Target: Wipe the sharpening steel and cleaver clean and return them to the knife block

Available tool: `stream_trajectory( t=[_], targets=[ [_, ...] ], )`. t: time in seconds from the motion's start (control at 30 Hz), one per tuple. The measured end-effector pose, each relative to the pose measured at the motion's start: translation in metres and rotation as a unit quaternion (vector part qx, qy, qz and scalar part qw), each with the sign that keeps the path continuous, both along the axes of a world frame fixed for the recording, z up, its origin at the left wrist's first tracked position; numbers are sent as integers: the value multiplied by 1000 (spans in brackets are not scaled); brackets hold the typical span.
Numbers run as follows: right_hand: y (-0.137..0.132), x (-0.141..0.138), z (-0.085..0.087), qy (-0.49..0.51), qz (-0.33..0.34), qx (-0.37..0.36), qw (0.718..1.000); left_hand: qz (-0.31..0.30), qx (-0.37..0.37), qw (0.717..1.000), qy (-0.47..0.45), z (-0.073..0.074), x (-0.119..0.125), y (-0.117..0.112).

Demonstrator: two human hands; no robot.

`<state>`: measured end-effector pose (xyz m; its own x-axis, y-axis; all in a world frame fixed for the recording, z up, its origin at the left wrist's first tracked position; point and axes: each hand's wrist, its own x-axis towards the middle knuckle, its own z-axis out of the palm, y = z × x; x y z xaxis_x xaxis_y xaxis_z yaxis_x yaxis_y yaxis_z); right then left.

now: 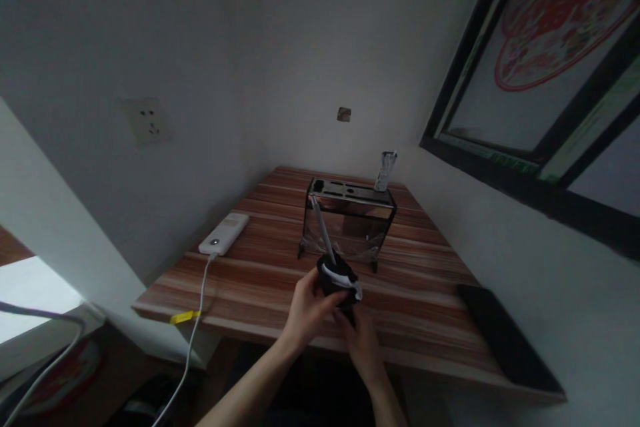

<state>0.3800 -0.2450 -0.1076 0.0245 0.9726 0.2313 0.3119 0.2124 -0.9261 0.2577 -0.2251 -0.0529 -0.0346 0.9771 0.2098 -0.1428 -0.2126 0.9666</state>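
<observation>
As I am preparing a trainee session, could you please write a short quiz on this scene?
1. True or false: the white device lies to the left of the slotted rack.
2. Which touches the dark object: A, neither hand; B, one hand only; C, both hands?
3. What lies on the table near its right edge?

Key: 1. True. 2. C, the left hand and right hand. 3. A flat black slab.
</observation>
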Motion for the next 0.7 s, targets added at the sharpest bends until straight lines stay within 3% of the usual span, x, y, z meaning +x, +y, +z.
stream_trajectory(
  t=[0.2,0.7],
  targets=[
    [0,0,4,11,37,2,999,4,1,999,-33,7,0,3],
    [-1,-2,3,-21,45,-17,999,47,54,988,-134,54,-32,24]
  ],
)
